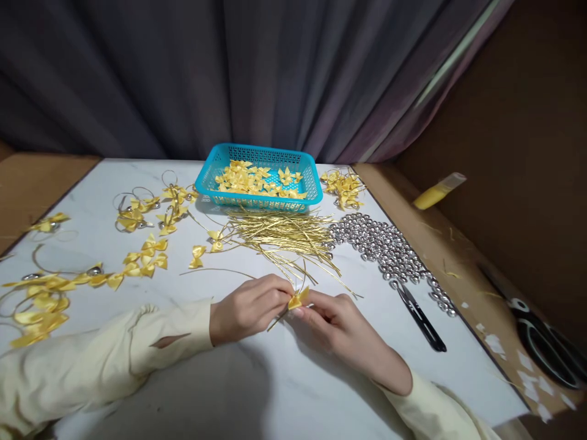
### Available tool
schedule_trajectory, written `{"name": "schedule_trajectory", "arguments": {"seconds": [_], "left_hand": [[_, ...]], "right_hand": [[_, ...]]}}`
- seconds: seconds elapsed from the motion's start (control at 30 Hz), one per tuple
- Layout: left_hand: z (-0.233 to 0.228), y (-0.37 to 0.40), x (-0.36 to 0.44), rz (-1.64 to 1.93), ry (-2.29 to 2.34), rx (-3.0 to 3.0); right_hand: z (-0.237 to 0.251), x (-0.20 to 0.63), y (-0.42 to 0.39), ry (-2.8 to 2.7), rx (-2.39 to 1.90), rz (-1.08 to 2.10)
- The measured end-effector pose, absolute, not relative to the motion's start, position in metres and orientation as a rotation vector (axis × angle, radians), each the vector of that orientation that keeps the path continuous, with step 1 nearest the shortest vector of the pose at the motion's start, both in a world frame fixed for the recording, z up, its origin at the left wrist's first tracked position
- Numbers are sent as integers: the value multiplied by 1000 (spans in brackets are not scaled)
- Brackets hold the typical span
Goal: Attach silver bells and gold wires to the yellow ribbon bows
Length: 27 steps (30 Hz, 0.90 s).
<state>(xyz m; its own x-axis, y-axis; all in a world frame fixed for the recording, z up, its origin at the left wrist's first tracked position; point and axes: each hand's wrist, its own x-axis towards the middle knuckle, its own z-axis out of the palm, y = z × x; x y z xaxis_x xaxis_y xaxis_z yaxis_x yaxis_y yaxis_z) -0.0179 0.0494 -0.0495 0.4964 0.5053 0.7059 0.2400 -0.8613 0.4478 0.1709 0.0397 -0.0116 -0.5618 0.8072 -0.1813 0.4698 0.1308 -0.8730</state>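
My left hand [250, 307] and my right hand [342, 327] meet at the table's near middle, both pinching a small yellow ribbon bow [298, 299]. A thin gold wire [277, 320] runs down-left from the bow between my fingers. Just beyond lies a heap of gold wires [279, 235]. A pile of silver bells [387, 247] spreads to the right of the wires.
A blue basket [208, 177] of yellow bows stands at the back. Finished bows with wire loops [137, 211] lie scattered at the left. Black snips [419, 318] lie right of my hand. Scissors [545, 342] and a yellow tube [438, 190] rest on the brown board.
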Motion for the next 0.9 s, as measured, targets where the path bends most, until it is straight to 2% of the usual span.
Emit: {"name": "schedule_trajectory", "arguments": {"seconds": [0.3, 0.73, 0.8, 0.9], "left_hand": [[-49, 49, -15, 1252, 686, 2289], [-51, 52, -26, 1247, 569, 2499], [-50, 52, -25, 1243, 588, 2495], [-49, 53, -24, 1249, 616, 2487]], "right_hand": [[-9, 174, 39, -2133, -1293, 1319], [7, 179, 45, -1351, -1232, 2056], [7, 178, 46, -1349, -1334, 1962], [4, 176, 44, -1435, -1463, 1662]]}}
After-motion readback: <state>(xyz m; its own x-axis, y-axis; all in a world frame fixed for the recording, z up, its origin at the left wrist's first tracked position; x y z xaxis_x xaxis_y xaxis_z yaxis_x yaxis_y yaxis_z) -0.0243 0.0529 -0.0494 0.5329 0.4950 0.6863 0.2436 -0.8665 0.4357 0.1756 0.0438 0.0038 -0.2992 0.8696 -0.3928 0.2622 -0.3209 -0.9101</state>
